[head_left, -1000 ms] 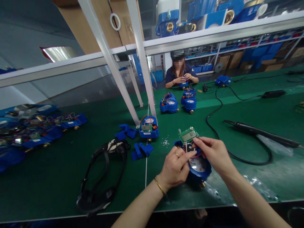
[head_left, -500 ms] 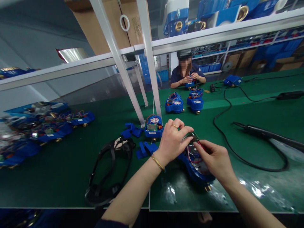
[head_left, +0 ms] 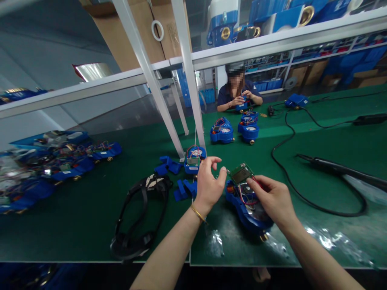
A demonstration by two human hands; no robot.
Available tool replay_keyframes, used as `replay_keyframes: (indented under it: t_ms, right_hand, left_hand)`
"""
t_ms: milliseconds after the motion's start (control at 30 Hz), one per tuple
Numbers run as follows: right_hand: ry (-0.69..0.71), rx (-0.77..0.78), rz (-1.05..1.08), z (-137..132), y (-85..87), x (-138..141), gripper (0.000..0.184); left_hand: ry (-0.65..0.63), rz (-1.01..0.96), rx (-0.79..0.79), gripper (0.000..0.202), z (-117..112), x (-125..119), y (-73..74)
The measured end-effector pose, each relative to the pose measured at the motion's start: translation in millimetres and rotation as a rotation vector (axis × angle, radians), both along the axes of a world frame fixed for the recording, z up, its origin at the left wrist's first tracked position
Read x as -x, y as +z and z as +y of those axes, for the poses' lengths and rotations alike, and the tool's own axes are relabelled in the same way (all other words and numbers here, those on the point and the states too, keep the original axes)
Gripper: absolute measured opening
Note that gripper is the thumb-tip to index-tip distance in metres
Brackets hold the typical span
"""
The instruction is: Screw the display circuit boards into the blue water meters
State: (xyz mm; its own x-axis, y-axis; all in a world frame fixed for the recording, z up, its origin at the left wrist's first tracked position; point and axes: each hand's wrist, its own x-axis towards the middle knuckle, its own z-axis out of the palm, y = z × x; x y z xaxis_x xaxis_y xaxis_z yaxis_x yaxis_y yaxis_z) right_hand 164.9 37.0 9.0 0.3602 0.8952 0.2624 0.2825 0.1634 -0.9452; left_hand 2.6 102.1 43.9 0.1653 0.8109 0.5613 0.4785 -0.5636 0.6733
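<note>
My right hand (head_left: pixel 273 197) pinches a green circuit board (head_left: pixel 241 173) with a grey display at its lower right edge, next to red wires. Below the board lies an open blue water meter (head_left: pixel 248 213), with wires, an orange part and a brass fitting showing. To the left of the board is my left hand (head_left: pixel 210 181), its thumb and fingers apart and nothing seen between them. A small metallic piece sticks out from the board's left edge toward that thumb. Just behind my left hand stands another blue meter (head_left: pixel 193 161) with a board and display on it.
Blue plastic pieces (head_left: pixel 167 165) and a black head strap (head_left: pixel 142 217) lie to the left. More meters (head_left: pixel 69 165) crowd the far left. A black soldering-iron-like tool (head_left: pixel 341 169) with its cable lies right. White posts (head_left: pixel 193 88) rise mid-table; a co-worker (head_left: pixel 238 92) sits opposite.
My left hand has let go of the circuit board and moved left, its fingers parting. The board, still in my right hand, now shows its display face up.
</note>
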Motion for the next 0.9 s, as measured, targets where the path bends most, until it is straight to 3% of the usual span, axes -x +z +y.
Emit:
replay_keyframes:
  t_ms: [100,267,467,600,900]
  right_hand:
    - [0.021,-0.007,0.014,1.1,-0.1,0.5,0.039]
    - [0.015,-0.037,0.025,1.7,-4.7,3.5,0.04]
    - [-0.02,-0.164,-0.236,0.5,-6.7,10.0,0.033]
    - [-0.091,-0.299,-0.412,-0.6,-4.1,15.1,0.025]
    - [-0.144,-0.443,-0.636,-0.6,-6.8,19.6,0.019]
  left_hand:
    - [0.003,0.018,-0.036,0.011,-4.9,1.5,-1.1]
    - [-0.088,0.197,-0.3,0.01,-14.0,-2.7,3.7]
    - [-0.077,0.321,-0.378,0.022,-14.9,-11.9,-1.7]
    - [-0.055,0.272,-0.38,0.022,-16.5,-16.8,-7.6]
    - [-0.032,-0.017,-0.26,0.008,-21.5,-23.6,-10.7]
